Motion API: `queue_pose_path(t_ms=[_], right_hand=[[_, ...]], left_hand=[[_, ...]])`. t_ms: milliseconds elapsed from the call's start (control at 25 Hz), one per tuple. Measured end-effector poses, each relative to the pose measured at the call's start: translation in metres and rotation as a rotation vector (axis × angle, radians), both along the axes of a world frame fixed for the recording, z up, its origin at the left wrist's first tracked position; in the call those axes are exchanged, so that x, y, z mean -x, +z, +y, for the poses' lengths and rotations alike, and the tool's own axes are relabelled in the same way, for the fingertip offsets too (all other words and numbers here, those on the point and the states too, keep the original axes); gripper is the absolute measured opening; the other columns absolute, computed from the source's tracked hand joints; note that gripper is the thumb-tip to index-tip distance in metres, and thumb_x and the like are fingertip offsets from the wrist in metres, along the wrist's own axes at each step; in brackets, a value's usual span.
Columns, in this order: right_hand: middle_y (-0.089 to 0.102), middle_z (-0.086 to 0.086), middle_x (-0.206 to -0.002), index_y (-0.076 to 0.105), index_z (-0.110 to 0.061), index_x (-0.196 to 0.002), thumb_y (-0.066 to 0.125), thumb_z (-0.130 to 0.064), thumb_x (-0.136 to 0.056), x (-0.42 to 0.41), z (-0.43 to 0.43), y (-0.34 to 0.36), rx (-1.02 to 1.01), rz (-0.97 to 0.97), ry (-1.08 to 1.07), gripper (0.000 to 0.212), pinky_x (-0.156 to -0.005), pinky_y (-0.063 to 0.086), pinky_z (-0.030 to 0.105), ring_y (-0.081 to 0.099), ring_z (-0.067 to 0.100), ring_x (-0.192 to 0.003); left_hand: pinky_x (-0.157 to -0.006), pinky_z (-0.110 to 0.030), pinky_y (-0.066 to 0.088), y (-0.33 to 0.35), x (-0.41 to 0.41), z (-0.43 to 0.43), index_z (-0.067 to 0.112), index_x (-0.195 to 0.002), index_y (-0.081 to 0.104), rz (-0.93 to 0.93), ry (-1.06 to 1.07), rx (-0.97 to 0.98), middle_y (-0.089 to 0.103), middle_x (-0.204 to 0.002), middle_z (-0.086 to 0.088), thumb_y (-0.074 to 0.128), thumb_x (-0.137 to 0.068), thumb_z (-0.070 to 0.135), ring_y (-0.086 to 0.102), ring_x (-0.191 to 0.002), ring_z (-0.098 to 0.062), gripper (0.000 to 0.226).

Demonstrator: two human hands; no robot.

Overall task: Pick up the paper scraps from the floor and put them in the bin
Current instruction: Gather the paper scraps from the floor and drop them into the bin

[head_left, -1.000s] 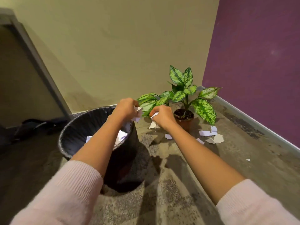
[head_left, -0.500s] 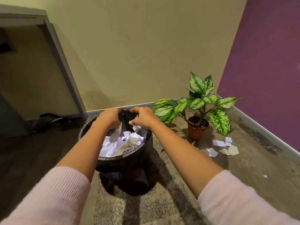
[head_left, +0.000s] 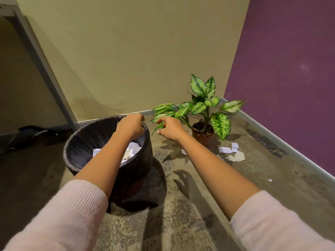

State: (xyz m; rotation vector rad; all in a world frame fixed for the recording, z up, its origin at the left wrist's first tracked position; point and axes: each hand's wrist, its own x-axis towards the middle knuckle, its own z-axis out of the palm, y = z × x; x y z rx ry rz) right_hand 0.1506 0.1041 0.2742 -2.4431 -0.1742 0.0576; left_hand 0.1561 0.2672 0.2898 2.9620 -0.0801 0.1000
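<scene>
Left hand [head_left: 130, 126] hovering over bin [head_left: 81, 142], fingers [head_left: 138, 117] curled, grip unclear, likely dumping; right hand [head_left: 171, 129] hanging loose, empty, facing leftover scraps [head_left: 233, 153].

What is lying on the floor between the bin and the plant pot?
In the head view, one small paper scrap lies on the floor between bin and plant pot.

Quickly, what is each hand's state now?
Left hand: cannot be told; it curls, palm hidden, above the round black bin.
Right hand: open, holding nothing.
</scene>
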Motion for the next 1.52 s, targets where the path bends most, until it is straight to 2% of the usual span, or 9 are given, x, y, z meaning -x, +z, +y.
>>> queue_pose_path(t_ms=[80, 280, 360, 600, 840, 1040, 1200, 1320, 1520], right_hand=[[0.062, 0.013, -0.122, 0.062, -0.02, -0.124, 0.069, -0.02, -0.086, 0.008, -0.03, -0.01, 0.02, 0.03, -0.029, 0.038, -0.08, 0.047, 0.028, 0.061, 0.027, -0.107], [0.063, 0.016, -0.123, 0.063, -0.018, -0.123, 0.066, -0.018, -0.086, 0.031, -0.11, -0.057, 0.062, 0.131, -0.111, 0.037, -0.092, 0.052, 0.041, 0.06, 0.033, -0.11], [0.064, 0.016, -0.122, 0.066, -0.018, -0.119, 0.066, -0.019, -0.086, 0.037, -0.142, -0.085, 0.085, 0.148, -0.138, 0.033, -0.092, 0.051, 0.039, 0.06, 0.033, -0.111], [0.061, 0.013, -0.125, 0.065, -0.018, -0.119, 0.063, -0.014, -0.086, 0.044, -0.236, -0.167, 0.158, 0.299, -0.259, 0.034, -0.087, 0.047, 0.028, 0.059, 0.029, -0.111], [0.06, 0.015, -0.127, 0.061, -0.017, -0.126, 0.068, -0.018, -0.082, 0.018, -0.294, -0.23, 0.197, 0.387, -0.304, 0.044, -0.093, 0.053, 0.038, 0.06, 0.031, -0.114], [0.038, 0.012, -0.139, 0.047, -0.022, -0.138, 0.06, -0.021, -0.085, -0.023, -0.297, -0.265, 0.328, 0.327, -0.253, 0.054, -0.105, 0.043, 0.044, 0.033, 0.032, -0.133], [0.035, 0.012, -0.138, 0.041, -0.028, -0.142, 0.065, -0.045, -0.082, -0.057, -0.302, -0.274, 0.314, 0.246, -0.283, 0.067, -0.104, 0.039, 0.044, 0.028, 0.035, -0.13], [0.033, 0.012, -0.142, 0.046, -0.033, -0.137, 0.068, -0.064, -0.071, -0.078, -0.309, -0.275, 0.43, 0.241, -0.285, 0.077, -0.102, 0.034, 0.045, 0.024, 0.035, -0.132], [-0.004, 0.003, -0.161, 0.023, -0.048, -0.146, 0.066, -0.082, -0.055, -0.104, -0.307, -0.276, 0.523, 0.397, -0.249, 0.106, -0.112, 0.009, 0.068, -0.011, 0.038, -0.147]], left_hand=[[-0.09, -0.043, 0.052, -0.007, 0.003, -0.033, 0.02, -0.125, 0.061, -0.025, -0.082, 0.027, 0.065, -0.12, -0.012, 0.063, -0.084, 0.017, 0.061, -0.111, -0.034, 0.042], [-0.085, -0.039, 0.051, -0.057, 0.015, -0.124, 0.022, -0.124, 0.06, -0.022, -0.38, -0.009, 0.058, -0.116, -0.008, 0.065, -0.086, 0.024, 0.059, -0.107, -0.029, 0.038], [-0.082, -0.035, 0.046, -0.09, 0.018, -0.156, 0.021, -0.124, 0.059, 0.055, -0.428, -0.011, 0.056, -0.117, -0.01, 0.065, -0.086, 0.025, 0.057, -0.111, -0.03, 0.039], [-0.098, -0.039, 0.046, -0.189, 0.019, -0.221, 0.019, -0.133, 0.053, 0.347, -0.376, -0.02, 0.055, -0.135, -0.011, 0.07, -0.085, 0.039, 0.052, -0.124, -0.029, 0.055], [-0.105, -0.039, 0.041, -0.252, -0.014, -0.252, 0.018, -0.139, 0.046, 0.396, -0.301, -0.119, 0.046, -0.141, -0.014, 0.064, -0.085, 0.051, 0.043, -0.131, -0.033, 0.066], [-0.108, -0.047, 0.034, -0.284, -0.057, -0.262, 0.017, -0.145, 0.035, 0.345, -0.259, -0.154, 0.038, -0.145, -0.015, 0.065, -0.081, 0.059, 0.034, -0.135, -0.033, 0.082], [-0.11, -0.05, 0.03, -0.3, -0.088, -0.255, 0.016, -0.15, 0.022, 0.229, -0.21, -0.209, 0.029, -0.149, -0.018, 0.066, -0.063, 0.078, 0.027, -0.139, -0.036, 0.116], [-0.115, -0.057, 0.018, -0.302, -0.114, -0.248, 0.019, -0.155, -0.003, 0.354, -0.171, -0.092, 0.012, -0.159, -0.023, 0.068, -0.046, 0.087, 0.016, -0.146, -0.042, 0.146], [-0.115, -0.063, 0.0, -0.312, -0.143, -0.244, 0.021, -0.155, -0.007, 0.542, -0.134, 0.011, -0.002, -0.163, -0.016, 0.074, -0.046, 0.082, -0.006, -0.148, -0.044, 0.148]])
